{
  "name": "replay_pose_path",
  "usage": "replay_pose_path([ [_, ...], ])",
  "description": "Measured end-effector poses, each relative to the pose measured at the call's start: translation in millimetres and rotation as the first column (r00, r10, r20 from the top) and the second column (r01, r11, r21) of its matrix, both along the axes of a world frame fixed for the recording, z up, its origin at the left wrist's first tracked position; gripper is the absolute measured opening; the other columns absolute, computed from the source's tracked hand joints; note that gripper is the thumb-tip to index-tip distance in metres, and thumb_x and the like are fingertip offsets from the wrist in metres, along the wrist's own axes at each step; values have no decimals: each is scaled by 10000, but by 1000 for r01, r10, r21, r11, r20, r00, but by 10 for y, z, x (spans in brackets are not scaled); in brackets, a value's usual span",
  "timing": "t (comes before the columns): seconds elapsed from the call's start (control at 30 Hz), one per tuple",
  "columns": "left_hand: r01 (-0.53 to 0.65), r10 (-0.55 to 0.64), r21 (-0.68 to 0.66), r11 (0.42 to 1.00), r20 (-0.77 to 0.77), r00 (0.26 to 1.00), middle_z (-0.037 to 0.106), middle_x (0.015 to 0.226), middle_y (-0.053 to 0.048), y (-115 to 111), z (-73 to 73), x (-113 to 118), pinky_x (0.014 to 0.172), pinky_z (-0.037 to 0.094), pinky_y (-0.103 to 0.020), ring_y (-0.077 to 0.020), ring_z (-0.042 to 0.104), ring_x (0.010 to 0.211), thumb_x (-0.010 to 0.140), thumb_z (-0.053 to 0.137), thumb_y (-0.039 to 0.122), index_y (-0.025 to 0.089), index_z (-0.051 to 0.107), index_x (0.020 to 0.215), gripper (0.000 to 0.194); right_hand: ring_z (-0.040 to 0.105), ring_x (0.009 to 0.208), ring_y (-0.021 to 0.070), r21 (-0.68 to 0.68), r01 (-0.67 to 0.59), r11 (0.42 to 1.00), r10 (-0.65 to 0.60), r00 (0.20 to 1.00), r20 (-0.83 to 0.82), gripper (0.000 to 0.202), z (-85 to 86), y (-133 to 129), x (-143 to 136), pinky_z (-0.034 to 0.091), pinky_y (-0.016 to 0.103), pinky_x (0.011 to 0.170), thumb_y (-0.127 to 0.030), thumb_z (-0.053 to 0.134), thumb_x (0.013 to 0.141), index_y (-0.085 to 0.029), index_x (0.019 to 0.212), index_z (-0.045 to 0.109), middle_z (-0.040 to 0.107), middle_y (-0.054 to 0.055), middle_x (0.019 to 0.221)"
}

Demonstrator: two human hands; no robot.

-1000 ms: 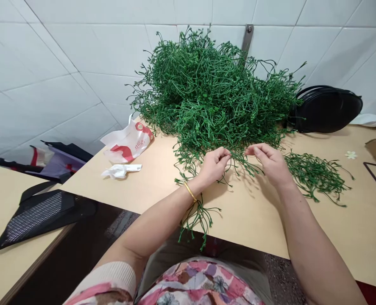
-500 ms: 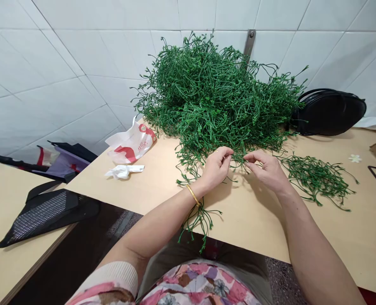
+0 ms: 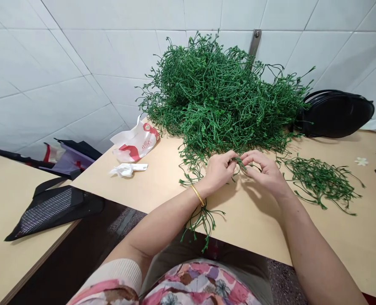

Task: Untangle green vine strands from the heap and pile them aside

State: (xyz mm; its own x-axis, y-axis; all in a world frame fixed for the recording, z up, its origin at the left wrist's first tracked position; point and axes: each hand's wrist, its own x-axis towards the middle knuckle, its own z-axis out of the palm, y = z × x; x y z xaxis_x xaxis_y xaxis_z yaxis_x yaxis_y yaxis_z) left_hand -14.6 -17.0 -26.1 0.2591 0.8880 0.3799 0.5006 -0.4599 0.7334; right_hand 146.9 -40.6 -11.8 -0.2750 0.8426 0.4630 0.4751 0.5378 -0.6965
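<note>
In front of the big heap of green artificial stems (image 3: 219, 93), my left hand (image 3: 220, 169) pinches a small green stem piece (image 3: 239, 163) between thumb and fingertips. My right hand (image 3: 265, 169) meets it from the right, its fingers closed on the same piece. A smaller pile of green stems (image 3: 324, 178) lies to the right of my right hand. Another small bunch of stems (image 3: 204, 220) sticks out below my left wrist at the table's front edge, partly hidden by the forearm.
A red and white bag (image 3: 137, 142) and a crumpled white tissue (image 3: 127, 170) lie at the left of the table (image 3: 248, 224). A black bag (image 3: 337, 113) and a small white flower (image 3: 361, 161) are at the right. A black mesh item (image 3: 51, 209) rests on the left table.
My hands have come closer together, the right fingertips now touching the green piece beside my left fingertips. The whole view has shifted slightly, so things appear farther right.
</note>
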Motion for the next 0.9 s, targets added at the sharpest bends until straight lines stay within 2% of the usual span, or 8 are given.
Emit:
replay_pose_path([
  [0.13,-8,38,-132,991,225,974,408,524,50,64,2,-23,540,285,-213,-73,360,530,765,525,253,162,496,623,171,579,815,184,-168,-51,984,45,998,-42,79,78,-25,69,438,338,779,-253,566,777,-199,788,623,628,31,815],
  [0.23,59,68,-266,962,446,893,312,506,68,118,-27,-18,494,251,-208,-54,285,490,748,572,325,167,381,574,303,578,797,180,-80,92,993,-97,994,-57,152,80,-14,81,442,326,743,-313,571,795,-200,871,639,634,40,832],
  [0.4,202,75,-348,915,640,765,313,503,79,122,-35,20,462,236,-202,-35,256,455,725,619,388,170,391,612,335,592,796,195,69,211,975,-215,975,48,158,7,5,-4,433,330,739,-324,560,812,-205,846,659,669,52,832],
  [0.5,286,122,-460,841,675,728,273,470,90,103,0,15,440,235,-196,-30,225,420,741,609,403,166,441,636,310,560,673,172,64,227,972,-232,970,69,215,5,-9,-42,411,306,651,-340,525,833,-201,709,631,628,35,688],
  [0.6,439,122,-571,694,694,710,235,446,98,100,33,-12,409,222,-196,-29,200,387,734,618,419,163,487,664,296,513,583,146,-100,262,960,-265,964,-18,302,26,-8,-30,380,275,563,-394,504,840,-194,631,589,568,15,581],
  [0.7,591,51,-582,559,736,676,217,448,100,93,64,-35,389,157,-197,-17,176,384,645,708,395,164,435,596,361,499,571,138,-189,269,945,-291,951,-102,337,29,17,0,374,261,547,-435,523,822,-193,589,560,542,7,543],
  [0.77,607,18,-592,530,723,690,228,457,99,82,86,-48,392,134,-194,-10,171,392,592,751,357,160,426,578,380,480,558,131,-194,292,937,-314,944,-98,352,29,29,5,360,257,533,-444,536,812,-192,567,547,533,6,535],
  [0.9,508,4,-644,573,621,784,297,467,95,67,108,-74,406,196,-183,-14,233,401,563,755,305,150,557,685,279,419,502,111,-172,339,925,-356,931,-83,351,41,19,-29,319,251,492,-442,569,791,-187,551,546,502,-8,502],
])
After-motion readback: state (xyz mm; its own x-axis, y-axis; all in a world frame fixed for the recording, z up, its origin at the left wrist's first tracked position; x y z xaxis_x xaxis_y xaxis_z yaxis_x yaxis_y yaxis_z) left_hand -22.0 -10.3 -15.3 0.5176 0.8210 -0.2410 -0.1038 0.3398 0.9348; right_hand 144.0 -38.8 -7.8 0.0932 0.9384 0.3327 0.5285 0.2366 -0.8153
